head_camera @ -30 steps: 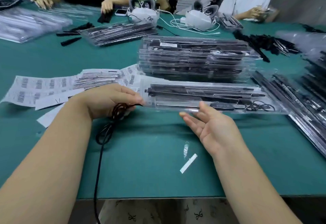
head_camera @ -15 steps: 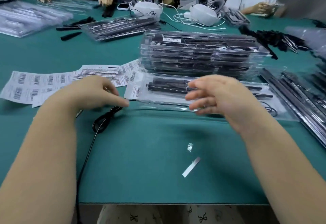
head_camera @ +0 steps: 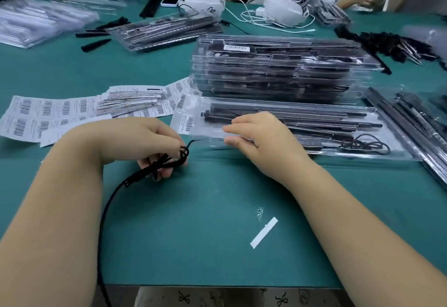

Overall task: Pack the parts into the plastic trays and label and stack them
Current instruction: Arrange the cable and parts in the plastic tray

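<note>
A clear plastic tray [head_camera: 312, 122] full of long black parts and a coiled wire lies on the green table in front of me. My right hand [head_camera: 260, 142] rests on its near left edge, fingers stretched leftwards over the plastic. My left hand [head_camera: 147, 142] sits just left of the tray and grips a bundled black cable [head_camera: 167, 161], whose tail runs down off the table's front edge. Behind the tray rises a stack of packed trays [head_camera: 278, 69] with a barcode label on top. Sheets of barcode labels [head_camera: 60, 110] lie to the left.
A white backing strip [head_camera: 264, 232] lies on the mat near the front. More filled trays [head_camera: 167, 32] sit at the back left, loose black parts [head_camera: 396, 45] at the back right, long trays [head_camera: 420, 125] along the right edge. Other people work at the far side.
My right hand turned palm-down and came to rest on the tray's near left edge. My left hand drew the cable bundle slightly away from the tray toward me.
</note>
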The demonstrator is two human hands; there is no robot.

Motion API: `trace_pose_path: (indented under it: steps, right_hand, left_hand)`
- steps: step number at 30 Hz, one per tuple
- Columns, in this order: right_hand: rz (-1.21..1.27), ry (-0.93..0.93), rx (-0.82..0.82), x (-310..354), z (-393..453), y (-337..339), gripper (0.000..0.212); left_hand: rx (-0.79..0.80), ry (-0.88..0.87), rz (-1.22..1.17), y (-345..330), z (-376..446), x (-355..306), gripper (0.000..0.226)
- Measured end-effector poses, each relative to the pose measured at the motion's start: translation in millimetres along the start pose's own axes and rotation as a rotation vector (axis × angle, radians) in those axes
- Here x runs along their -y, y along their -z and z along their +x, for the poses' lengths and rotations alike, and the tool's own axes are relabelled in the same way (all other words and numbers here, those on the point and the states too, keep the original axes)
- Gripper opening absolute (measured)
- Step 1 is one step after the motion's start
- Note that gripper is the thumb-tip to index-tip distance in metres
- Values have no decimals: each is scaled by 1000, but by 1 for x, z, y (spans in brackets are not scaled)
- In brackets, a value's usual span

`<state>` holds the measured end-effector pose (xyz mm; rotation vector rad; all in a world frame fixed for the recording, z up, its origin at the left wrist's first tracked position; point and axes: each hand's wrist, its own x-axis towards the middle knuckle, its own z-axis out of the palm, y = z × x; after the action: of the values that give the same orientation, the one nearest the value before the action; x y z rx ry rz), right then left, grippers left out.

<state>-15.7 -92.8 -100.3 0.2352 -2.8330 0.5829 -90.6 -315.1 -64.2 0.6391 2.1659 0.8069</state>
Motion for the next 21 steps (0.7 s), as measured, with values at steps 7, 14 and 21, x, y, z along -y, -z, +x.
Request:
trace_pose_path:
  steps: [7,14,21]
  right_hand:
    - [-105,-9,-81,11,5,-11,30]
    - [113,-122,-88,5,8,-10,23]
    - [804,-208,105,-5,4,7,32]
  left_hand:
    - [80,-140,-16,-19,4,-17,30]
    - [162,-447,-331,-36,14,-27,28]
    - [121,-616,-652,-32,27,-16,36]
